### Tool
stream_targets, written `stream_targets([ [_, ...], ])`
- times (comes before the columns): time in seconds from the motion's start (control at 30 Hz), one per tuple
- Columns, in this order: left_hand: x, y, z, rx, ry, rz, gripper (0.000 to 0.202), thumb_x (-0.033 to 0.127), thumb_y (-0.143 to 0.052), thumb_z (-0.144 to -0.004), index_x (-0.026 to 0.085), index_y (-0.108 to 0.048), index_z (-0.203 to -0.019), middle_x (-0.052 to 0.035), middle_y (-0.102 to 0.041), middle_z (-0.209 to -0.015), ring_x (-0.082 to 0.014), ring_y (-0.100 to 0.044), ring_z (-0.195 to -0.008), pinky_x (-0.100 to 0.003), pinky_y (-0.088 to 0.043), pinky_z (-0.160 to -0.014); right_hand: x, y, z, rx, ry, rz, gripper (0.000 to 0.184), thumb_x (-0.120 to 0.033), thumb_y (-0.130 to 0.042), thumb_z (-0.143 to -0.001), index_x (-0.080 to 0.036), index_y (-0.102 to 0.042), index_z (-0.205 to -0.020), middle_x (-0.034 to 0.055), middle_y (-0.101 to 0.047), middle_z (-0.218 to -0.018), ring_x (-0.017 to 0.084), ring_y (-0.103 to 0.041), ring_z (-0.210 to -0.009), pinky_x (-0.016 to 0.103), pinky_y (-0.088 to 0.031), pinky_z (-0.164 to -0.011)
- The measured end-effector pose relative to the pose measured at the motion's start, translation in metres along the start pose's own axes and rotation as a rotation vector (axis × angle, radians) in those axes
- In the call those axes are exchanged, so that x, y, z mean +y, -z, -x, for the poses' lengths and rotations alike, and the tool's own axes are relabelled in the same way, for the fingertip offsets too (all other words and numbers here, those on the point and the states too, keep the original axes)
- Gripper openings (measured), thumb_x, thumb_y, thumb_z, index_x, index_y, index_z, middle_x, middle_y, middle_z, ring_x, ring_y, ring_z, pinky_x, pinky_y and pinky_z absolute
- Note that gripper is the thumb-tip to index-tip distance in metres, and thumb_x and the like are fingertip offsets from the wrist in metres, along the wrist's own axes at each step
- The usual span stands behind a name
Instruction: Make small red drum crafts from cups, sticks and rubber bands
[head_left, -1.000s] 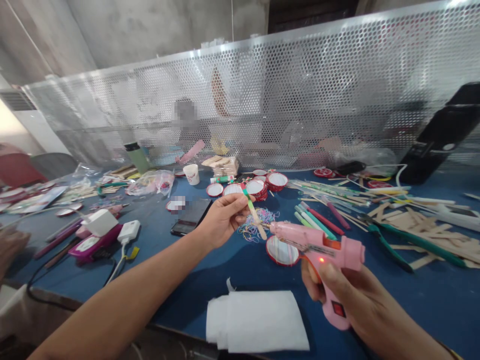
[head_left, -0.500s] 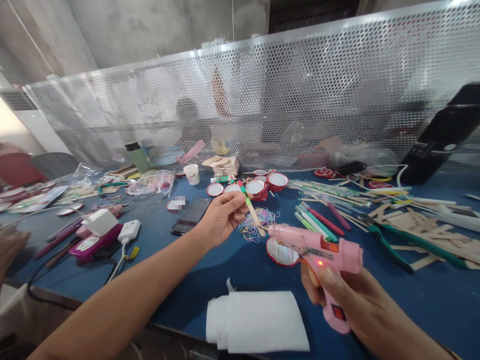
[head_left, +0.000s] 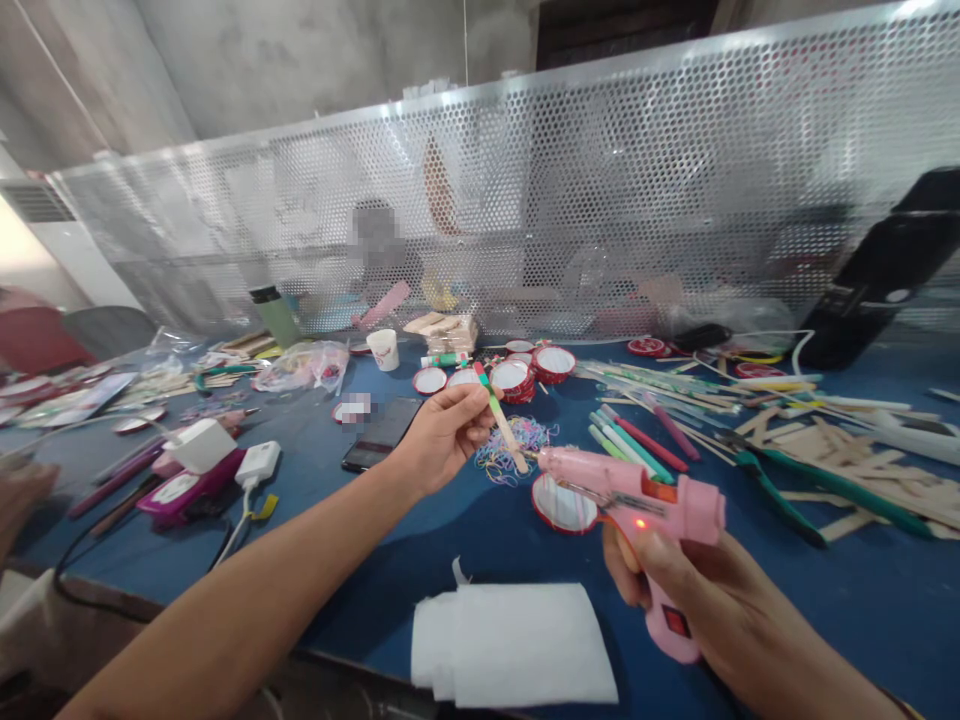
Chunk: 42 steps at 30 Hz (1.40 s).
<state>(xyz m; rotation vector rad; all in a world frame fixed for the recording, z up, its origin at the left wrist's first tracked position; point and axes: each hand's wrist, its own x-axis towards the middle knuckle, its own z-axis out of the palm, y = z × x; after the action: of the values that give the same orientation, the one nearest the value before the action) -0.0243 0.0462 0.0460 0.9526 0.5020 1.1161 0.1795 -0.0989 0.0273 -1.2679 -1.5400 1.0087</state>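
Glue gun (head_left: 626,483) | handle (head_left: 661,625) partly behind right fingers (head_left: 670,572) | contact with stick (head_left: 509,436) unclear

A single head-worn view faces forward and down across the desk (head_left: 885,620) from above its near edge. The left grip (head_left: 454,425) and right grip (head_left: 712,590) appear close; the screen (head_left: 637,200) spans the background, farther off.

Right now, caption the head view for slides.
Left hand holds flat, part green wooden stick; right hand, pink glue gun.
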Motion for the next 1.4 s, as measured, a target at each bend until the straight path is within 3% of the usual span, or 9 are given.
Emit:
stream_targets([
  [0.87,0.002,0.0046,-0.0037,-0.013,-0.033,0.017,0.015,0.022,-0.079,-0.072,0.01,-0.07,-0.075,0.0003,-0.055,-0.061,-0.0029,-0.048,-0.055,-0.01,-0.036,-0.045,0.0084,-0.001,0.0031,-0.012,-0.022,-0.034,0.05,-0.066,-0.048,-0.087,-0.02,-0.05,-0.067,-0.0033,-0.041,-0.059,0.008,-0.037,-0.047,0.019,-0.039,-0.041],
  [1.4,0.003,0.0065,-0.004,-0.032,-0.039,0.037,0.016,0.022,-0.08,-0.072,0.01,-0.07,-0.076,0.0004,-0.056,-0.064,-0.003,-0.05,-0.057,-0.01,-0.037,-0.046,0.001,-0.0003,0.0019,-0.002,-0.008,-0.021,0.057,-0.071,-0.047,-0.084,-0.019,-0.049,-0.062,-0.0031,-0.04,-0.057,0.007,-0.039,-0.045,0.018,-0.039,-0.038],
])
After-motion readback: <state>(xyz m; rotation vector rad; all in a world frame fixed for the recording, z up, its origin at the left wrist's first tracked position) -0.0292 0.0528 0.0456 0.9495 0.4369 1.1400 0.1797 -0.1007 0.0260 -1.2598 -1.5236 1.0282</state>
